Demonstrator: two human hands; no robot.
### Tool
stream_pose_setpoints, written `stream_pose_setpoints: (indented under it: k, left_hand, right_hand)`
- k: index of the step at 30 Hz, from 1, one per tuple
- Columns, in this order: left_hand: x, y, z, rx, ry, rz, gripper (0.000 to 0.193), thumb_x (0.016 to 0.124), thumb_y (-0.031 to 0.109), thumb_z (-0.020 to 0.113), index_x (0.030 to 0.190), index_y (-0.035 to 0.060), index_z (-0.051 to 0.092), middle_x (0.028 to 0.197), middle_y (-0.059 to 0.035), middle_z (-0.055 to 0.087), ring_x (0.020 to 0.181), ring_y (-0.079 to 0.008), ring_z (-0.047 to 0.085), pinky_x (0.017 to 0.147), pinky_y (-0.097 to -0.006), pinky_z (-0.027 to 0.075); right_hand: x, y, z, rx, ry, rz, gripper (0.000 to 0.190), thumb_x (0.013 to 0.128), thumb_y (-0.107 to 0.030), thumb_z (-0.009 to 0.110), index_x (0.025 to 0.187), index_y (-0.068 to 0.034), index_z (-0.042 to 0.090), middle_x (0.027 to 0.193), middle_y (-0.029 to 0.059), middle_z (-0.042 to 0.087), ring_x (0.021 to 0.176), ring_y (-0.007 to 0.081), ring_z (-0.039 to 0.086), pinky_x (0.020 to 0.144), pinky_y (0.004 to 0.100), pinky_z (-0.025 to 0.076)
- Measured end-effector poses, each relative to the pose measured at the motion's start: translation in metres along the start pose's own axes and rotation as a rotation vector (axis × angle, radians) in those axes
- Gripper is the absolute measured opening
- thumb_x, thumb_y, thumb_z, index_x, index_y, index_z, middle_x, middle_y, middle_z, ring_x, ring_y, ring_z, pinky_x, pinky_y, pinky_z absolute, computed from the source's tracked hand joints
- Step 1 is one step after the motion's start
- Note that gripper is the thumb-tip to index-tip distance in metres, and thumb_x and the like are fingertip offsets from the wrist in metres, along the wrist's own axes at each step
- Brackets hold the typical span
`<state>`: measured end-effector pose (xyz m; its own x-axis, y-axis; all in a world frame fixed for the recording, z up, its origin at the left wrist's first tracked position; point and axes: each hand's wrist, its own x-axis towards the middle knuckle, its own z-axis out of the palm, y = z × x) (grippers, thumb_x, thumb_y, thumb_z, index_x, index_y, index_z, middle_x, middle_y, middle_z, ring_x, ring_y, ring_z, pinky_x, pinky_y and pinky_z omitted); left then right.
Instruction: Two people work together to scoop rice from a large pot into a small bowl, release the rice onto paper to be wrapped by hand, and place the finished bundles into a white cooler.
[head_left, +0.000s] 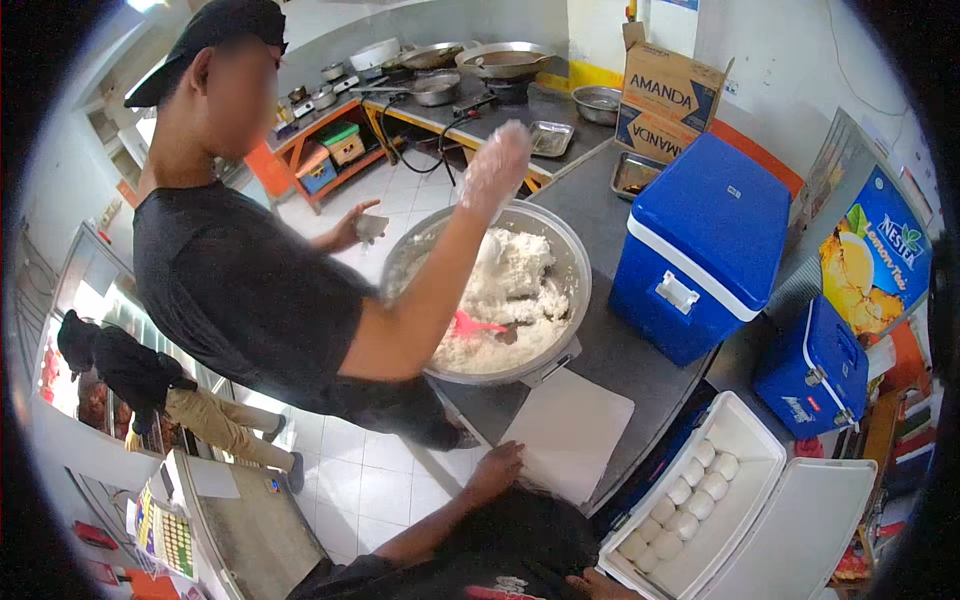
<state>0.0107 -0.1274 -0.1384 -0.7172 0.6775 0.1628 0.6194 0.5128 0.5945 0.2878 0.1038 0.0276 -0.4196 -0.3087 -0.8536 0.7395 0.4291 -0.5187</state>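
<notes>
My left hand (496, 471) is at the left edge of a stack of white paper sheets (574, 431) on the dark counter corner; whether its fingers grip the sheets is unclear. Only part of my right hand (600, 585) shows at the bottom edge, beside an open cooler box (757, 442) with a white interior. Inside that box lie rows of rounded white packets (700, 504). Beyond the paper stands a large metal pot (581, 300) of cooked white rice (517, 262), with a pink rice paddle (476, 325) stuck in it.
Across the pot, a co-worker (247, 270) raises a plastic-gloved hand (496, 169) and holds a small translucent cup (370, 226). A blue cooler (697, 240) and a smaller one (810, 371) stand to the right. Cartons (667, 97) and woks (504, 60) are farther back. Another person (142, 382) bends at left.
</notes>
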Motion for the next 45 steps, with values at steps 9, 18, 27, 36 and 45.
stream_pose_setpoints:
  k: [9,18,27,36,45]
  left_hand:
    - [-0.004,0.017,-0.007,-0.060,0.011,-0.097,0.039,0.091,0.015,0.060,0.127,-0.0002,0.058,0.128,-0.0232,0.060,0.123,-0.0359,0.056,0.104,-0.0444,0.045]
    - [0.003,0.015,-0.016,0.095,-0.017,0.151,0.018,0.090,0.011,0.062,0.104,-0.0007,0.065,0.129,-0.0189,0.061,0.124,-0.0371,0.055,0.105,-0.0461,0.044]
    - [-0.005,-0.001,-0.008,-0.058,-0.006,-0.020,0.021,0.086,0.015,0.063,0.104,0.0050,0.066,0.135,-0.0142,0.058,0.129,-0.0331,0.051,0.108,-0.0445,0.043]
    - [-0.008,-0.004,0.016,-0.188,0.081,-0.034,0.019,0.090,0.015,0.061,0.101,-0.0002,0.065,0.130,-0.0154,0.061,0.125,-0.0317,0.055,0.100,-0.0438,0.048]
    - [-0.003,0.004,0.000,0.118,0.085,0.098,0.012,0.089,0.014,0.062,0.090,0.0035,0.067,0.130,-0.0102,0.062,0.127,-0.0270,0.053,0.101,-0.0415,0.047]
  right_hand:
    - [-0.048,-0.069,-0.010,0.040,-0.038,0.092,0.047,0.107,-0.025,0.038,0.146,0.002,0.041,0.145,0.0156,0.049,0.136,0.0278,0.041,0.112,0.0402,0.033]
    - [0.035,0.049,0.009,0.339,-0.081,-0.047,0.054,0.109,-0.036,0.030,0.147,0.002,0.039,0.148,0.0106,0.047,0.133,0.0231,0.045,0.112,0.0383,0.036]
    - [0.036,0.052,0.014,0.707,-0.019,-0.040,0.060,0.102,-0.042,0.049,0.136,0.008,0.049,0.140,0.0207,0.052,0.131,0.0269,0.048,0.104,0.0417,0.043]
    - [0.058,0.014,-0.023,0.362,-0.087,-0.038,0.062,0.102,-0.044,0.049,0.136,0.008,0.049,0.140,0.0215,0.053,0.131,0.0271,0.048,0.104,0.0417,0.043]
    - [0.047,-0.012,-0.031,0.152,-0.067,-0.016,0.064,0.101,-0.046,0.049,0.136,0.008,0.049,0.139,0.0222,0.053,0.131,0.0272,0.048,0.104,0.0416,0.043]
